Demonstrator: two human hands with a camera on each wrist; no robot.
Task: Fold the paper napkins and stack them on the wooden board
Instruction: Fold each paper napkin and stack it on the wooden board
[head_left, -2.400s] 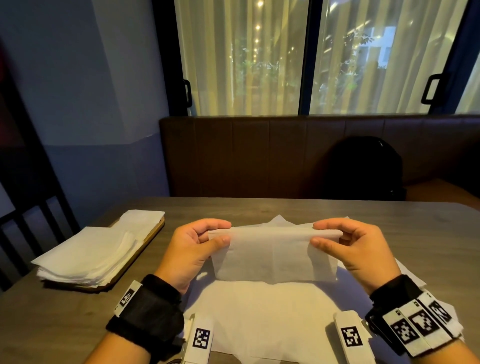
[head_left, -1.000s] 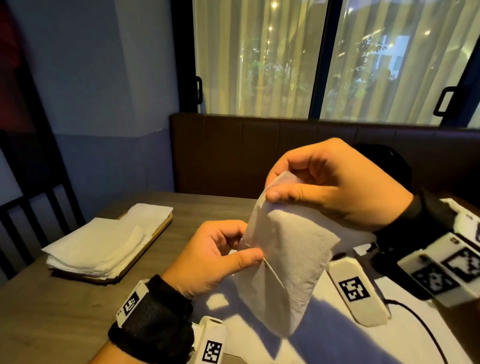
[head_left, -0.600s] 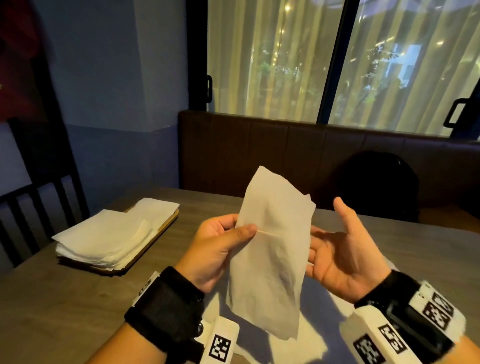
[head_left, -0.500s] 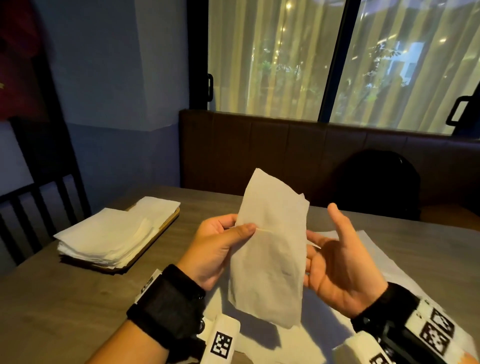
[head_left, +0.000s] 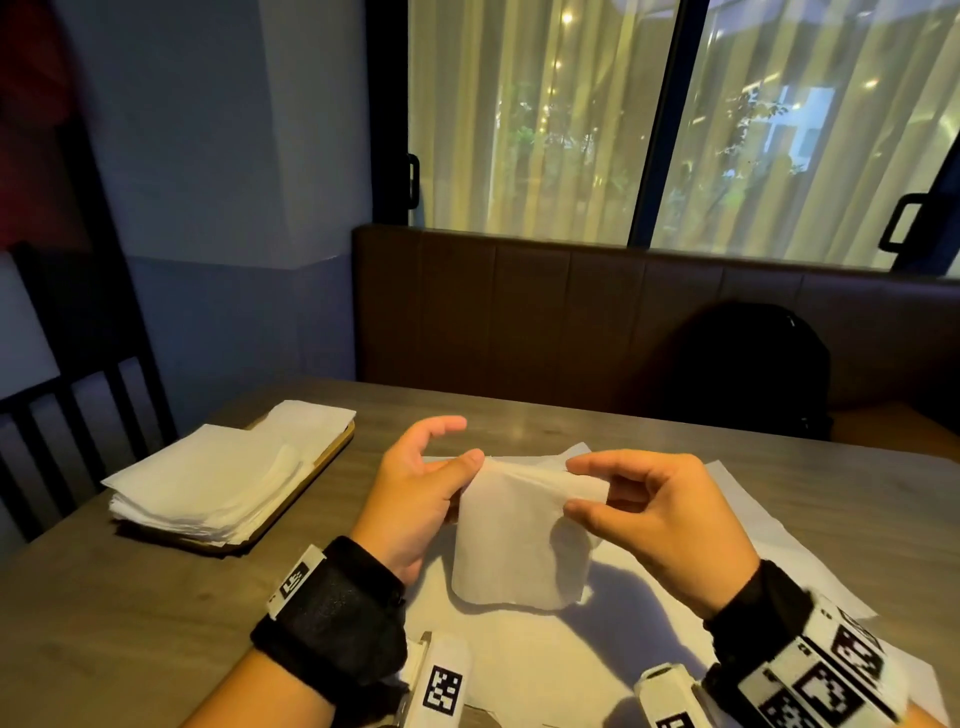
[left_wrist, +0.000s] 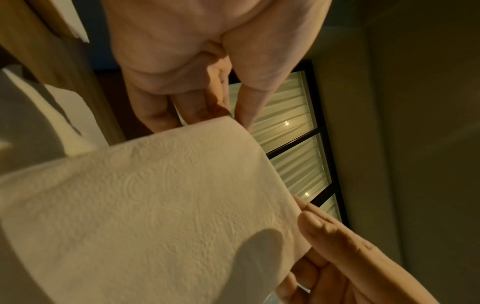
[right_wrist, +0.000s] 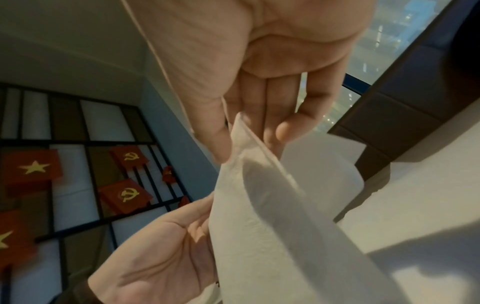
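A folded white napkin (head_left: 519, 540) hangs above the table between both hands. My left hand (head_left: 467, 467) pinches its top left corner with the thumb in front, the index finger lifted clear. My right hand (head_left: 576, 488) pinches the top right corner between thumb and fingers. The left wrist view shows the embossed napkin (left_wrist: 155, 205) held at my left hand (left_wrist: 233, 117). In the right wrist view my right hand (right_wrist: 233, 139) nips the doubled edge of the napkin (right_wrist: 259, 226). A stack of folded napkins (head_left: 208, 483) lies on the wooden board (head_left: 332, 452) at the left.
Unfolded napkins (head_left: 519, 660) lie flat on the grey table (head_left: 104, 623) under my hands. A black backpack (head_left: 748, 369) sits on the brown bench beyond the far edge. A dark chair (head_left: 67, 395) stands at the left, beside the board.
My left hand alone held the napkin upright while the right hand was open. Now the right hand has taken hold of it, and the napkin hangs shorter and lower between both hands.
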